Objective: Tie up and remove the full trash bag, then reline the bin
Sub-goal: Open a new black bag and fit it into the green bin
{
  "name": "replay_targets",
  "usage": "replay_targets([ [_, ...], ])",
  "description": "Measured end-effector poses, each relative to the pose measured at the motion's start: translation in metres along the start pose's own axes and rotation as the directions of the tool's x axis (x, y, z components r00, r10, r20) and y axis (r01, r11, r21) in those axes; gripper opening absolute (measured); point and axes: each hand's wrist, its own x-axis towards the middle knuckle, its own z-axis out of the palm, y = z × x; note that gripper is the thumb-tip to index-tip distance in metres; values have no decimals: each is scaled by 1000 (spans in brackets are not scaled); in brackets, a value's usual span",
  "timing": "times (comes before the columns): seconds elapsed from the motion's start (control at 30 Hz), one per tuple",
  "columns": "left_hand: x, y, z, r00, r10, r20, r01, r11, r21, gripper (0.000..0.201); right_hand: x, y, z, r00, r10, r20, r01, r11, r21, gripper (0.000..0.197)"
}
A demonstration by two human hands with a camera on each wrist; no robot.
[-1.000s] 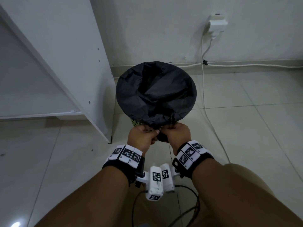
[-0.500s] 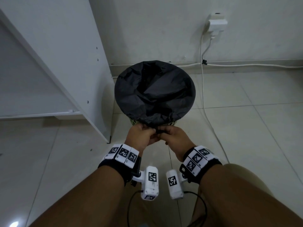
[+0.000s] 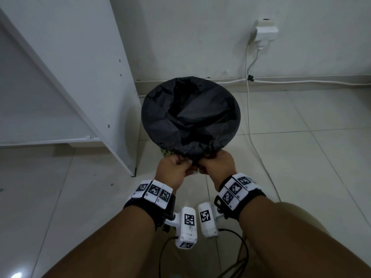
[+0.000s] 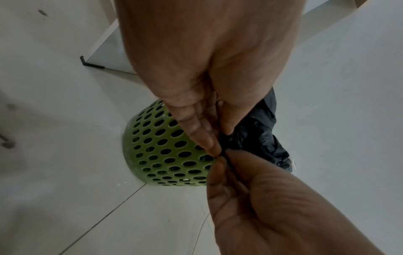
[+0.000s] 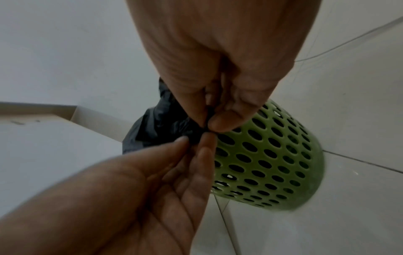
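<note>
A tiled floor is being covered at its left by a white shelf unit, and a white wall is being crossed along its foot by a white cable coming down from a plug at about one o'clock. Near the middle of the head view, a green bin with round holes is being kept standing on the floor just beside the shelf unit's corner. The bin's mouth is being covered by a black trash bag, whose rim is being folded down over the edge. At the bin's six o'clock edge, a gathered bunch of the bag's plastic is being pinched by the left hand between thumb and fingertips, and the same bunch is being pinched by the right hand, so that the fingertips of both hands are being held touching. Two wrist cameras are being worn below the hands.
</note>
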Motion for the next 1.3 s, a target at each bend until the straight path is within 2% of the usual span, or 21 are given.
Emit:
replay_targets([
  [0.07,-1,0,1,1000,-17,14,17,999,-35,12,0,0,2,999,-18,-44,16,999,-37,26],
  [0.17,-1,2,0,1000,-29,12,30,998,-63,9,-3,-5,3,999,6,-52,-7,1000,-16,14],
  [0.23,1,3,-2,1000,-26,-15,25,998,-57,8,-5,-6,4,999,26,23,-28,995,96,7],
  [0.33,5,1,-5,998,1,-69,-2,1000,-21,12,-8,-4,7,989,54,140,-86,968,235,10],
  [0.5,3,-1,-4,999,6,-35,-5,1000,26,7,-11,-1,7,988,5,157,-33,983,179,14],
  [0.63,1,7,-5,995,-95,-35,84,971,-222,16,-10,-3,6,978,43,204,-87,973,215,9],
  [0.77,0,6,-7,989,-129,-68,102,947,-306,10,-11,-5,6,954,81,289,-166,945,282,10],
  [0.87,0,6,-9,989,-130,-68,103,947,-304,9,-13,-9,-1,958,-1,287,-27,995,95,14],
  [0.97,2,7,-13,991,-95,-94,68,963,-262,13,-17,-21,-18,938,-79,339,100,994,-47,10],
  [1.0,3,6,-15,991,-75,-114,47,973,-228,18,-18,-25,-25,933,-137,332,185,975,-120,10],
  [1.07,3,4,-19,987,-14,-158,-10,989,-147,28,-17,-33,-39,915,-339,218,396,860,-323,10],
  [1.1,3,4,-20,984,21,-180,-38,995,-91,29,-15,-37,-45,874,-461,154,481,773,-413,16],
  [1.13,3,2,-22,977,66,-201,-72,997,-24,25,-11,-39,-51,818,-559,132,543,676,-499,32],
  [1.2,2,2,-23,962,164,-220,-139,982,125,16,0,-40,-56,741,-616,269,616,463,-637,63],
  [1.23,1,1,-25,950,214,-227,-166,963,213,13,5,-40,-56,720,-590,367,641,363,-676,67],
  [1.3,-1,1,-31,913,321,-252,-202,893,403,8,12,-40,-54,703,-490,515,680,253,-688,65],
])
